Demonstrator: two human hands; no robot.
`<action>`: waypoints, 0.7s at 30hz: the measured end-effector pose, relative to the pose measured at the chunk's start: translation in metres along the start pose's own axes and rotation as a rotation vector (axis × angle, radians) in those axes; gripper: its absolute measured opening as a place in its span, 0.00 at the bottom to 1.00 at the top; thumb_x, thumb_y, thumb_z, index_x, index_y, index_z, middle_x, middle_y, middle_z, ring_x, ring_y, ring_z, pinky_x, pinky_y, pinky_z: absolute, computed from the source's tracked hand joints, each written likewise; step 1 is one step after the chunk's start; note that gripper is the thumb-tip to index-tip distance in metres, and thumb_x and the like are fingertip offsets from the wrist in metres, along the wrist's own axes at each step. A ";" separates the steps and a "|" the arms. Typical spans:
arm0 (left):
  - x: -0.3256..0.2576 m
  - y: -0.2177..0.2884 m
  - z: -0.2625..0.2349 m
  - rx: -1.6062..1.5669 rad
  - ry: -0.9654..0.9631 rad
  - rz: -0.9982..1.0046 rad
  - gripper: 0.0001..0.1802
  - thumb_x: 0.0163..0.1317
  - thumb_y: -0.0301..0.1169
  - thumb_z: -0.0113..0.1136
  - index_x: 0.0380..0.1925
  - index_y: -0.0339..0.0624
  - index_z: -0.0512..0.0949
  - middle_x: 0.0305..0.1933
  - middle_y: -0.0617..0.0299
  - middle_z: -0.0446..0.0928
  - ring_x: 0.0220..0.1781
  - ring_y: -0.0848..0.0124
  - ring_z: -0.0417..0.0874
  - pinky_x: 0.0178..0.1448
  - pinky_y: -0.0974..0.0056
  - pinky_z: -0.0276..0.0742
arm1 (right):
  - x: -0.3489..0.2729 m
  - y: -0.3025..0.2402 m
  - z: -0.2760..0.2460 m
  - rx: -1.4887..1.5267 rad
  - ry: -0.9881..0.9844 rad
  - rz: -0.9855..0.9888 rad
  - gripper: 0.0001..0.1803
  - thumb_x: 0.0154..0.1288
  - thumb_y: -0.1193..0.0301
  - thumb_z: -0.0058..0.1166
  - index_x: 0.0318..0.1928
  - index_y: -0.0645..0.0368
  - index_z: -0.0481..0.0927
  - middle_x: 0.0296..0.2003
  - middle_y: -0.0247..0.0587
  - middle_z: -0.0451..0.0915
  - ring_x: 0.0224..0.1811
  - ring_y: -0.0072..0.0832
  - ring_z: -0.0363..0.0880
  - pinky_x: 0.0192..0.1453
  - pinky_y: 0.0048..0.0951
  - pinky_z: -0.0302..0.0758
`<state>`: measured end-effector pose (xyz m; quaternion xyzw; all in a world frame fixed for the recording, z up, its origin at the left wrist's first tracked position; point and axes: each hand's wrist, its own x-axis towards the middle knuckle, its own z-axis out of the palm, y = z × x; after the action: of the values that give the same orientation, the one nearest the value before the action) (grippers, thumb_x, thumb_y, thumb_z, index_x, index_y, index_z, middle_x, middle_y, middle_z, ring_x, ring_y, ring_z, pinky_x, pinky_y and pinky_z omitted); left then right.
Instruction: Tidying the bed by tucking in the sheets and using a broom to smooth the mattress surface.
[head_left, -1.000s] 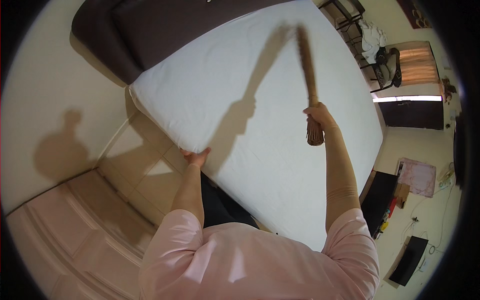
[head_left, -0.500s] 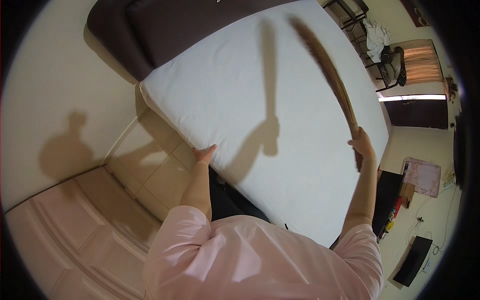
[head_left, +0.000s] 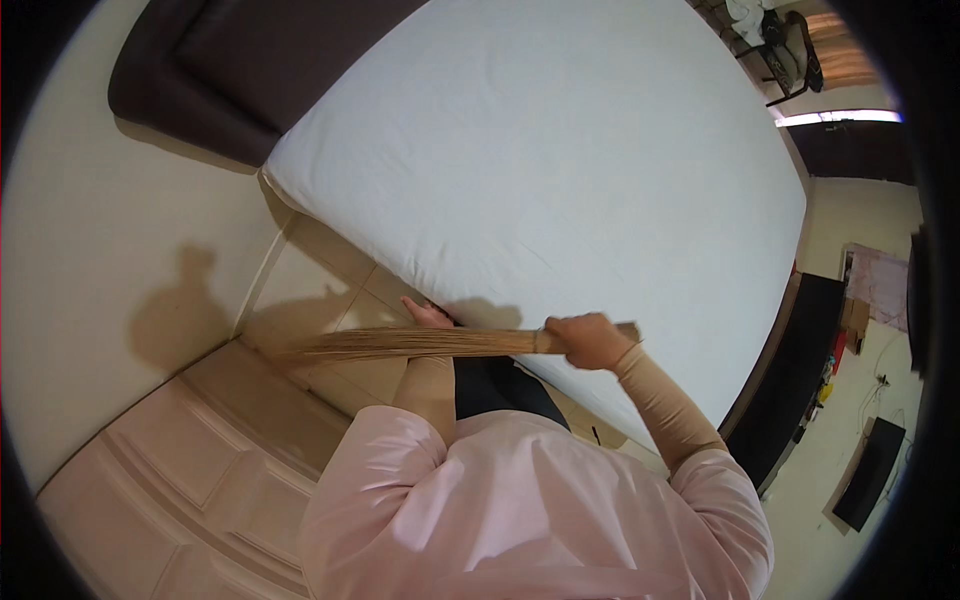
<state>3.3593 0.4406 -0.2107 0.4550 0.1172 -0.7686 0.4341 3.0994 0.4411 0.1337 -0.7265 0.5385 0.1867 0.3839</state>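
A stick broom of thin brown bristles lies level across the front of my body, its bristle end pointing left over the floor. My right hand is closed round its bound handle end, a short stub showing past the fist. Just beyond the broom, at the near-left side of the bed, is my left hand, fingers apart as far as they show. It is beside the mattress edge, and the broom hides its wrist. The mattress wears a smooth white sheet.
A dark brown headboard stands at the far left against a pale wall. Behind me on the left is a panelled wooden door. Tiled floor lies between bed and door. To the right stands a long black cabinet.
My right hand has brought the broom from raised over the bed down and left, across my front. My left hand stays by the mattress edge. The view has shifted.
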 end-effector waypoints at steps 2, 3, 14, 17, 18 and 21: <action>-0.021 -0.007 -0.001 -0.228 -0.003 -0.234 0.62 0.48 0.84 0.28 0.73 0.49 0.52 0.77 0.61 0.49 0.77 0.57 0.49 0.76 0.43 0.41 | -0.024 0.019 -0.017 -0.020 0.175 0.012 0.18 0.49 0.75 0.55 0.44 0.52 0.75 0.29 0.43 0.82 0.35 0.46 0.82 0.37 0.46 0.76; -0.034 -0.017 0.004 -0.190 0.053 -0.240 0.62 0.48 0.83 0.28 0.74 0.49 0.49 0.78 0.61 0.48 0.78 0.58 0.46 0.76 0.43 0.39 | -0.037 0.032 -0.022 -0.012 0.221 0.116 0.19 0.49 0.74 0.55 0.45 0.52 0.75 0.29 0.44 0.82 0.35 0.47 0.81 0.37 0.46 0.76; -0.063 -0.040 0.042 -0.022 0.107 -0.169 0.62 0.48 0.83 0.30 0.75 0.53 0.44 0.80 0.61 0.37 0.80 0.62 0.38 0.78 0.47 0.34 | -0.044 0.194 0.097 0.850 0.807 0.727 0.27 0.47 0.70 0.62 0.48 0.64 0.69 0.35 0.59 0.80 0.38 0.51 0.82 0.44 0.44 0.78; -0.064 -0.050 0.033 -0.008 0.085 -0.105 0.63 0.48 0.84 0.31 0.75 0.51 0.46 0.79 0.60 0.39 0.80 0.62 0.39 0.78 0.47 0.35 | -0.029 0.166 0.189 0.572 0.555 0.689 0.27 0.48 0.71 0.60 0.50 0.60 0.68 0.36 0.59 0.80 0.39 0.53 0.81 0.46 0.46 0.78; -0.065 -0.052 0.030 -0.024 0.107 -0.079 0.63 0.48 0.84 0.31 0.75 0.51 0.46 0.79 0.60 0.41 0.79 0.62 0.39 0.77 0.47 0.35 | -0.037 0.145 0.221 0.505 0.455 0.669 0.27 0.48 0.71 0.60 0.51 0.59 0.68 0.35 0.59 0.80 0.40 0.54 0.81 0.46 0.47 0.78; -0.071 -0.058 0.025 -0.071 0.110 -0.064 0.63 0.47 0.83 0.33 0.73 0.47 0.51 0.77 0.57 0.48 0.78 0.60 0.43 0.77 0.48 0.38 | -0.076 0.099 0.279 0.452 0.205 0.512 0.29 0.46 0.71 0.61 0.52 0.55 0.68 0.38 0.53 0.81 0.43 0.52 0.80 0.45 0.47 0.77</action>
<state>3.3144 0.5000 -0.1521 0.4768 0.1824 -0.7513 0.4183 3.0204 0.6894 -0.0268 -0.4794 0.7666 0.0791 0.4198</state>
